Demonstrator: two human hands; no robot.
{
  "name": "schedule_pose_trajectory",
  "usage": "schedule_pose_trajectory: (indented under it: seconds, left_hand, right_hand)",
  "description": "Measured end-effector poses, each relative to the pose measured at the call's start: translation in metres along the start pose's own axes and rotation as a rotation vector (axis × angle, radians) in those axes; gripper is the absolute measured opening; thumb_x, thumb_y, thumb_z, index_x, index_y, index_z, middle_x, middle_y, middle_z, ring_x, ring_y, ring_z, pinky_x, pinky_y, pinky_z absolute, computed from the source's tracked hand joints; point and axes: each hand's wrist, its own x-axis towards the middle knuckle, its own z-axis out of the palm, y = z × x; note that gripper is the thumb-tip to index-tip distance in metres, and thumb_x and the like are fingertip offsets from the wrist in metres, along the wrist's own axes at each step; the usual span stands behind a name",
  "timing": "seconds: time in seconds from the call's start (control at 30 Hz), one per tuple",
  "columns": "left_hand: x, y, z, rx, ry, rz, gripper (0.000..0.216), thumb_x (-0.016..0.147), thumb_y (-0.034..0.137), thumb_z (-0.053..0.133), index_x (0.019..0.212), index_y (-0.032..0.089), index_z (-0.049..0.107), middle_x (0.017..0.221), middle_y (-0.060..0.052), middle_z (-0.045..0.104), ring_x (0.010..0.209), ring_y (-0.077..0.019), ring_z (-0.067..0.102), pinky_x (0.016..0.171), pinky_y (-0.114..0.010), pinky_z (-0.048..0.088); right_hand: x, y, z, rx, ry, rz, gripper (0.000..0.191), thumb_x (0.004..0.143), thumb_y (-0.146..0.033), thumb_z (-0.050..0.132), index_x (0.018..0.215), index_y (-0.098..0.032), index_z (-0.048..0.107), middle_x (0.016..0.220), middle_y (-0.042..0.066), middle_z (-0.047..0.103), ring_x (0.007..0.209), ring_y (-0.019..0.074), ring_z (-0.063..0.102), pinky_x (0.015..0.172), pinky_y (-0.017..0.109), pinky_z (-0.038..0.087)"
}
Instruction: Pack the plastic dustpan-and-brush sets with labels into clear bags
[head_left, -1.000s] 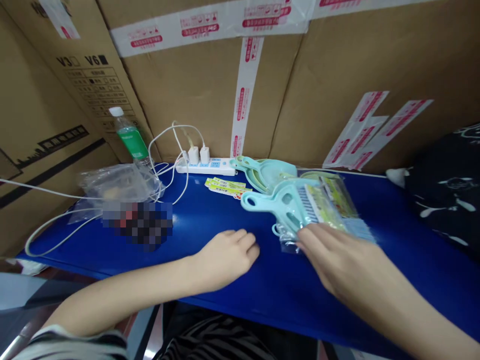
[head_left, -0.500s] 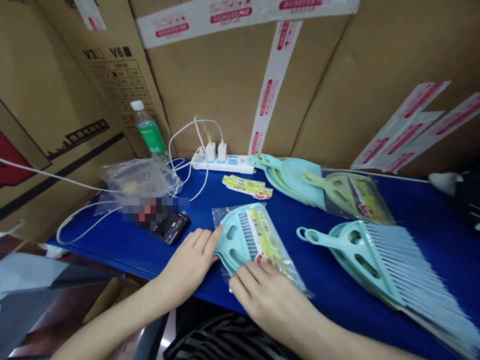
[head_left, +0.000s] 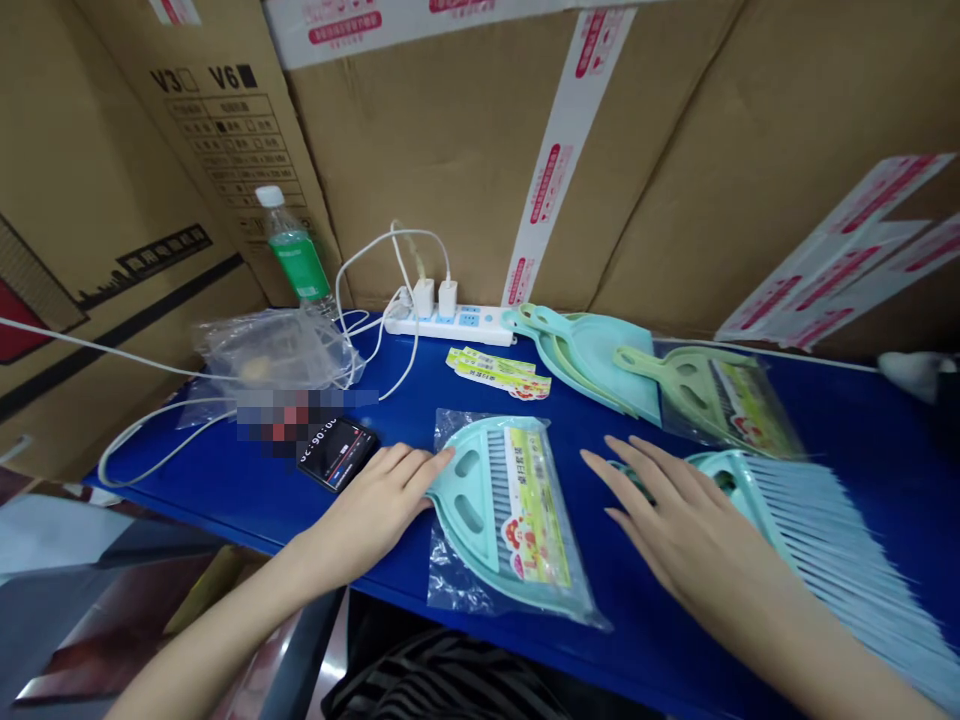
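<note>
Gripping the handle end of a bagged turquoise dustpan-and-brush set in the left hand, with fingers curled closed around it. Having this set lying flat on the blue table, in front of the body, with its printed card facing up. Holding the right hand open over the handle of a loose turquoise set with pale blue bristles, with fingers spread and nearly straight, without a visible grip; being unable to tell whether touching that handle or hovering. Working beside a black phone to the left, with loose printed labels, stacked dustpans and a green bagged set lying farther back.
</note>
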Motion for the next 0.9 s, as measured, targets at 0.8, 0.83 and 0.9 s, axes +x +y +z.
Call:
schedule_pose_trajectory:
  seconds: [0.8, 0.83, 0.9]
  left_hand:
    - [0.025, 0.001, 0.008, 0.106, 0.001, 0.064, 0.044, 0.097, 0.007, 0.026, 0.138, 0.014, 0.038, 0.116, -0.011, 0.062, 0.108, -0.0238, 0.056, 0.096, -0.042, 0.046]
    - [0.025, 0.001, 0.009, 0.109, 0.004, 0.058, 0.043, 0.096, 0.007, 0.027, 0.137, 0.013, 0.039, 0.116, -0.011, 0.062, 0.108, -0.0238, 0.056, 0.097, -0.042, 0.046]
    - [0.024, 0.001, 0.009, 0.107, 0.002, 0.051, 0.043, 0.096, 0.007, 0.028, 0.137, 0.012, 0.04, 0.116, -0.011, 0.062, 0.108, -0.0238, 0.056, 0.098, -0.042, 0.046]
  right_hand:
    - [0.013, 0.013, -0.018, 0.41, -0.035, -0.036, 0.031, 0.095, -0.024, 0.044, 0.119, -0.015, 0.06, 0.109, 0.015, 0.069, 0.101, 0.0285, 0.063, 0.081, 0.045, 0.055]
    - [0.018, 0.005, -0.024, 0.499, -0.046, -0.06, 0.029, 0.093, -0.034, 0.05, 0.113, -0.016, 0.062, 0.104, 0.014, 0.07, 0.095, 0.028, 0.065, 0.078, 0.044, 0.056]
    - [0.024, -0.011, -0.032, 0.651, -0.139, -0.091, 0.038, 0.085, -0.045, 0.063, 0.111, -0.017, 0.062, 0.105, 0.013, 0.07, 0.097, 0.0284, 0.065, 0.079, 0.044, 0.056]
